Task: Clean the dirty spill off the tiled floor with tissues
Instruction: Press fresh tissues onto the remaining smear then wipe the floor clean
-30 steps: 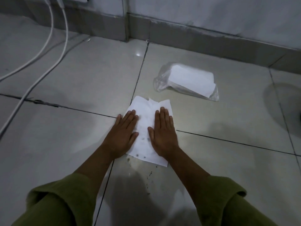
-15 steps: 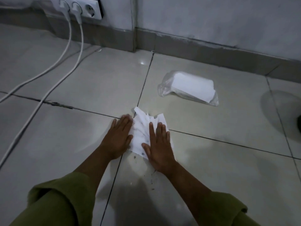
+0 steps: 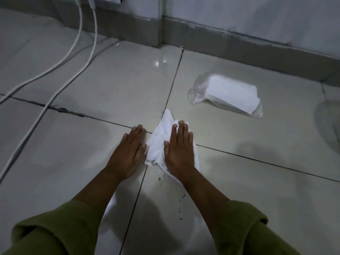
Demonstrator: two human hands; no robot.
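- Green sleeves (image 3: 55,232) are seen at the bottom edge, with both forearms stretched forward over the tiled floor (image 3: 257,181).
- Dark specks of the spill (image 3: 181,205) are scattered on the tile just short of the right wrist, beside a grout line.
- The right hand (image 3: 179,150) is laid flat on a white tissue (image 3: 158,144), fingers straight and together; nothing is gripped.
- The left hand (image 3: 128,153) is spread flat on bare tile just beside the tissue's left edge, and nothing is held.
- The tissue is bunched where four tiles meet, its near edge smudged dark.
- Farther right, a clear plastic bag (image 3: 198,89) is lying on the floor, with a stack of white tissues (image 3: 233,94) inside.
- Two white cables (image 3: 81,52) are trailed across the floor from the far-left wall.
- A second ago the tissue was spread flat under both hands; it has since been crumpled, and the left hand has come off it.
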